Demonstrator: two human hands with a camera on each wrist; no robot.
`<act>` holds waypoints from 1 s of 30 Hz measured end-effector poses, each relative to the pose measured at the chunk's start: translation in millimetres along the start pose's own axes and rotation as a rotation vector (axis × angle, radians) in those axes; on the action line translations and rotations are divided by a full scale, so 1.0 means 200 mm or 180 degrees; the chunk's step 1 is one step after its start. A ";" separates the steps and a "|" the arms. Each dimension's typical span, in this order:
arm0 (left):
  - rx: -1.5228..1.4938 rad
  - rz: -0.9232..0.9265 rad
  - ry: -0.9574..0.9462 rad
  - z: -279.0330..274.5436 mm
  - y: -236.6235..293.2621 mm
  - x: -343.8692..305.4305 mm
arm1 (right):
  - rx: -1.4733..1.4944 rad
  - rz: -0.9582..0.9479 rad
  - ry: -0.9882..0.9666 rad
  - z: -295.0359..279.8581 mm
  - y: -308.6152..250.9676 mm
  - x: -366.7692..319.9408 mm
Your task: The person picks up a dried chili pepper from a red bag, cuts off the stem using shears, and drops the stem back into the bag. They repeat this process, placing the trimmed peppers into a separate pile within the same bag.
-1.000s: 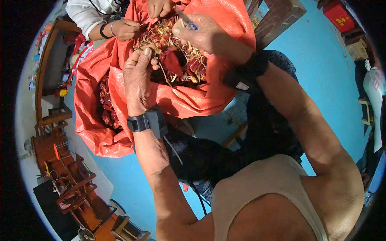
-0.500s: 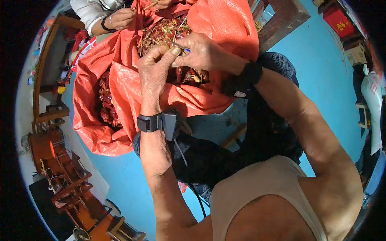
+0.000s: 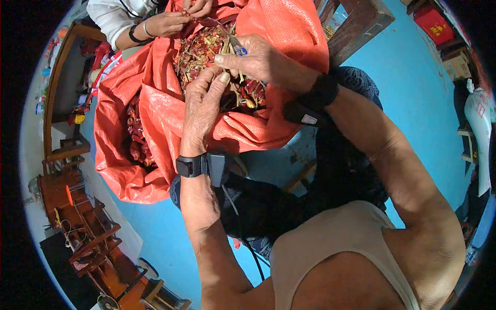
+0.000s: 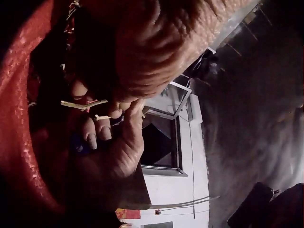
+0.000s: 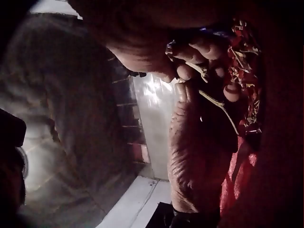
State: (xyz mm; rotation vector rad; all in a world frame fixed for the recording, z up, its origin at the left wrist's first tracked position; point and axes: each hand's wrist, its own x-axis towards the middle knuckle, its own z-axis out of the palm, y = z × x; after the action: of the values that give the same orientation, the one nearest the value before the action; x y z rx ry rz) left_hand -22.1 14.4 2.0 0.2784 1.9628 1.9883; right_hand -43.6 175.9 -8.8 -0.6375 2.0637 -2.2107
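Observation:
My left hand [image 3: 204, 103] pinches a thin dry stem between thumb and fingers above the sack. In the right wrist view, a forked pale stem [image 5: 216, 102] shows beside these fingers; the left wrist view also shows a bent stem [image 4: 84, 105]. Close by, my right hand [image 3: 253, 59] grips a slim metal tool with a blue part [image 3: 242, 50], its pointed end angled away from me. Most of the tool hides in the palm, so I cannot tell its kind. Under both hands, dried red chillies and stem bits [image 3: 204, 51] fill the open red woven sack [image 3: 232, 132].
Across the sack, another person's hands [image 3: 170, 23] work over its far side. More dried red chillies [image 3: 137, 139] lie in a sack opening at left. A wooden frame [image 3: 359, 31] stands at the right of the sack, and blue floor [image 3: 413, 98] extends beyond.
My left hand has moved right, toward my right hand. The hands came together half a second ago and now stand slightly apart. The other person's hands have come together.

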 end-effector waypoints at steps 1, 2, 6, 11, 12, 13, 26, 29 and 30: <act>0.0299 0.0165 -0.0054 -0.01 -0.01 0.01 | 0.0083 0.0134 0.0026 0.00 -0.02 -0.01; 0.0598 0.0332 -0.0109 -0.02 0.00 0.02 | 0.0165 0.0269 0.0053 -0.01 -0.05 -0.01; -0.0130 0.0040 -0.0239 0.00 0.01 -0.01 | 0.0820 0.0828 -0.0226 -0.04 -0.07 -0.02; -0.0801 -0.0146 -0.0316 0.01 0.01 0.01 | 0.1302 0.0703 -0.0711 -0.05 0.01 0.00; -0.0799 -0.0145 -0.0316 0.01 0.01 0.01 | 0.1302 0.0701 -0.0711 -0.05 0.00 0.00; -0.0972 -0.0187 -0.0292 0.02 0.01 0.00 | 0.1208 0.0770 -0.0539 -0.04 -0.01 -0.01; -0.1093 -0.0175 0.0132 -0.03 -0.04 0.00 | 0.0569 -0.0158 0.0489 -0.15 0.00 0.02; -0.2385 -0.0010 0.0069 -0.10 -0.04 0.01 | 0.0982 0.0543 0.0744 -0.18 -0.03 0.03; -0.2792 -0.0021 -0.0016 -0.14 -0.03 0.01 | 0.1204 0.0757 0.0602 -0.16 -0.02 0.03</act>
State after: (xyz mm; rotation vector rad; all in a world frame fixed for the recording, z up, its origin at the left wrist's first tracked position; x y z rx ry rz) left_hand -33.2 -10.5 -5.1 0.0487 0.9173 2.5891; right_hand -58.8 203.8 -4.3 -0.1485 1.6125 -2.4912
